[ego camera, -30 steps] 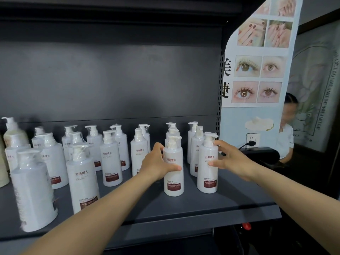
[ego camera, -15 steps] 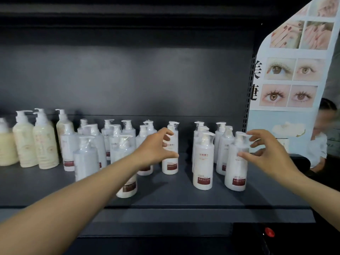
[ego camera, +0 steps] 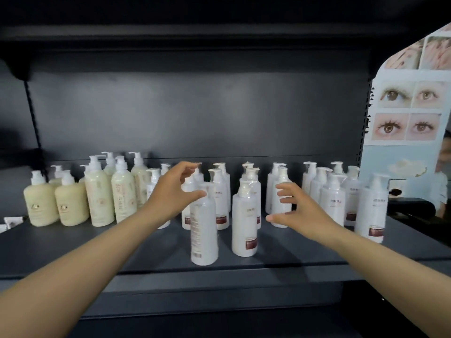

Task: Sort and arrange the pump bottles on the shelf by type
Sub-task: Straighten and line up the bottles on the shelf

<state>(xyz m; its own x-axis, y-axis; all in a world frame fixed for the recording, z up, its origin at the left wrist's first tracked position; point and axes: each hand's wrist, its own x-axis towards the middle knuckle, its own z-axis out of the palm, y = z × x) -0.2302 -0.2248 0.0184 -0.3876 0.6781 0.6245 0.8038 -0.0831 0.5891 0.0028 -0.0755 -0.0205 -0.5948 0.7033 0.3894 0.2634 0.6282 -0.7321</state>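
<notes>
Several white pump bottles with dark red labels stand on the dark shelf [ego camera: 280, 262], across its middle and right. One white bottle [ego camera: 203, 230] stands nearest the front, a second [ego camera: 244, 223] just right of it. Cream-coloured pump bottles [ego camera: 100, 193] are grouped at the left, the two squat ones [ego camera: 41, 203] furthest left. My left hand [ego camera: 173, 193] hovers open just left of the front bottle's pump, fingers spread. My right hand [ego camera: 297, 211] is open in front of a white bottle [ego camera: 280, 191] further back, holding nothing.
A poster with eye and nail pictures [ego camera: 410, 113] stands at the shelf's right end, a person partly visible behind it. Small white packets [ego camera: 12, 220] lie at the shelf's far left. The shelf above overhangs the bottles. Bare shelf runs along the front edge.
Both hands let go of the two right-hand white bottles and moved left along the shelf. The view has panned left, bringing the cream bottles into sight.
</notes>
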